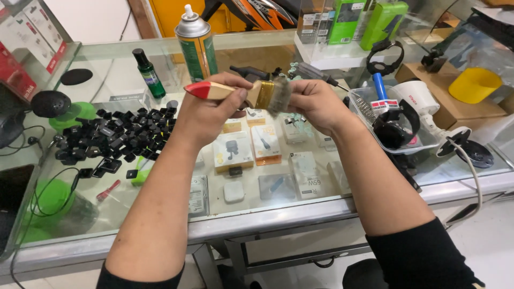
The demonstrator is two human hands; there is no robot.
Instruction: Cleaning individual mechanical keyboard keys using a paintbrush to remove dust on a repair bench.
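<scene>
Both forearms stretch over the glass tabletop (267,211), left hand (206,107) clenched on the paintbrush (243,92) handle, right hand (316,101) fingers pinching its bristles beside loose black keycaps (115,134).

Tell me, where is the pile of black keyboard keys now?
In the head view the black keys lie on the glass counter, left of the left hand, just below the small green bottle.

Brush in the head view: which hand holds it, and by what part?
The left hand holds the brush by its wooden handle, below the red tip. The right hand touches the bristles.
</scene>
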